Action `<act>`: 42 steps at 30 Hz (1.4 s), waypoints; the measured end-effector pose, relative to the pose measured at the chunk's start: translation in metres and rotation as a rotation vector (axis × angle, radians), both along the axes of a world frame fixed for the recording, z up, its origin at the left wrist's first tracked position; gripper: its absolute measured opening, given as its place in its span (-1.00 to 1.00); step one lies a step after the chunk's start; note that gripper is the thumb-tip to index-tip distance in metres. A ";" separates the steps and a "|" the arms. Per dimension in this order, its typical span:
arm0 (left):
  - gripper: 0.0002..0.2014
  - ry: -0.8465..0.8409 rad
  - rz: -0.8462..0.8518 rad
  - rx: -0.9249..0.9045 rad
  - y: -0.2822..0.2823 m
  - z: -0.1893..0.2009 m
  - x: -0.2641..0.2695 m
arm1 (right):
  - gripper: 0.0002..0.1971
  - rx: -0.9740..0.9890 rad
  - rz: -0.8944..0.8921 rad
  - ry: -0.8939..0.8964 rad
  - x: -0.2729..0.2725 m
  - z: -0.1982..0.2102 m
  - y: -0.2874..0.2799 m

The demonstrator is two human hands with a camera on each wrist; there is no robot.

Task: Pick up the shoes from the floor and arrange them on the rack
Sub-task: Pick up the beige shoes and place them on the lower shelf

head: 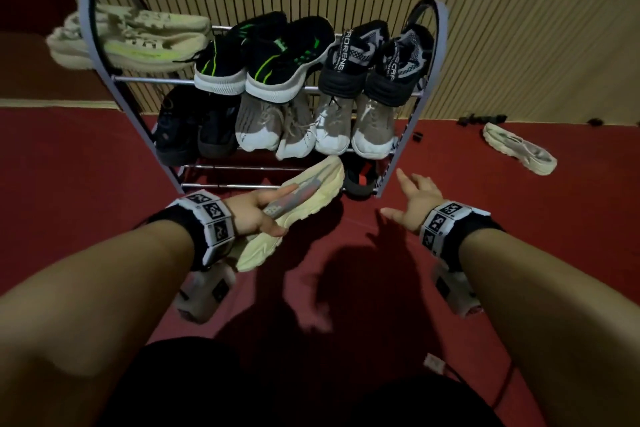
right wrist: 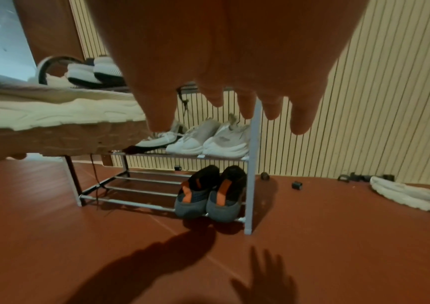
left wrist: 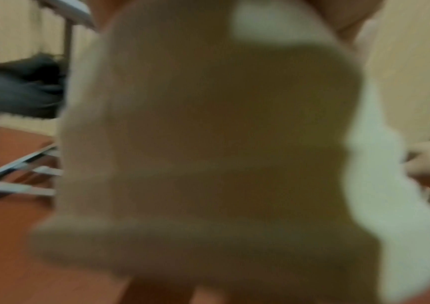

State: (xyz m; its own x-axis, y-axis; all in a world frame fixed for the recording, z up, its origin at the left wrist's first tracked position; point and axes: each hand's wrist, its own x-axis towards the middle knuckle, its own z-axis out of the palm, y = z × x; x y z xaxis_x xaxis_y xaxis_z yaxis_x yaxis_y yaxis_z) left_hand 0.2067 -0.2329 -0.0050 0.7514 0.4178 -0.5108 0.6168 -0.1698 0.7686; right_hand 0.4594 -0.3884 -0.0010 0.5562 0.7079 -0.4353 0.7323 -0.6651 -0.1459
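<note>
My left hand (head: 266, 215) grips a cream sneaker (head: 304, 198) above the red floor, its toe pointing at the lower part of the metal shoe rack (head: 429, 87). That sneaker's sole (left wrist: 208, 154) fills the blurred left wrist view, and its side (right wrist: 53, 115) shows at the left of the right wrist view. My right hand (head: 408, 198) hovers open beside the rack's right leg, fingers (right wrist: 299, 121) spread, holding nothing. A matching cream sneaker (head: 519, 147) lies on the floor at the right (right wrist: 414, 197).
The top shelf holds black-green (head: 263, 59) and black-grey (head: 374, 62) pairs; cream shoes (head: 131, 35) overhang its left end. The middle shelf is full. The bottom shelf holds a dark orange-accented pair (right wrist: 211, 193) at its right end, with bare bars (right wrist: 136, 185) to their left. Small black parts (head: 481, 118) lie by the wall.
</note>
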 end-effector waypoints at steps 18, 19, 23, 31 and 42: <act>-0.14 -0.097 -0.230 0.056 -0.096 0.087 0.236 | -0.14 0.071 -0.203 -0.099 0.159 0.091 -0.124; -0.13 -0.111 -0.245 0.053 -0.099 0.091 0.249 | -0.13 0.064 -0.229 -0.094 0.167 0.091 -0.130; -0.15 -0.112 -0.296 0.050 -0.100 0.096 0.297 | -0.13 0.036 -0.356 -0.065 0.190 0.086 -0.157; -0.17 -0.174 -0.397 0.081 -0.077 0.096 0.373 | -0.12 -0.048 -0.555 -0.129 0.232 0.089 -0.165; -0.14 -0.099 -0.323 0.179 -0.033 0.054 0.423 | -0.11 -0.052 -0.694 -0.162 0.291 0.079 -0.104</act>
State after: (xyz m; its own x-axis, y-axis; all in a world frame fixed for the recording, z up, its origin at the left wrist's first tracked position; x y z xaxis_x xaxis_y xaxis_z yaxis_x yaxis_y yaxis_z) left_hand 0.6296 -0.2655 0.0492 0.9011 0.2275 -0.3691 0.4336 -0.4804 0.7624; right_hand 0.7501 -0.4920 0.0783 0.9315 0.1479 -0.3324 0.1476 -0.9887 -0.0264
